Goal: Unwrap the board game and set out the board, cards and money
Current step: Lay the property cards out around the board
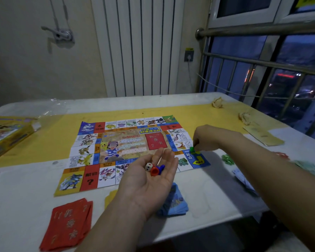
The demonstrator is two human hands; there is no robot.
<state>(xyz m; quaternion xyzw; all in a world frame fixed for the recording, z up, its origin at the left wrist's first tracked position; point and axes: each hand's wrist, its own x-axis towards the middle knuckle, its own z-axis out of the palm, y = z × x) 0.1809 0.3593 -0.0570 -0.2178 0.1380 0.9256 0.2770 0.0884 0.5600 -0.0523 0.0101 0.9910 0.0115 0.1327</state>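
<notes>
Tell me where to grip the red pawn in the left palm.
Probably pinch the red plastic pawn at its wide hollow base, from above on the wrist side: it lies tipped over in the left hand, white die and blue plastic pawn crowding its far end.

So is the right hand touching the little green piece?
Touching. The head view shows the right hand pinching the green piece between its fingertips at the board's blue corner.
</notes>
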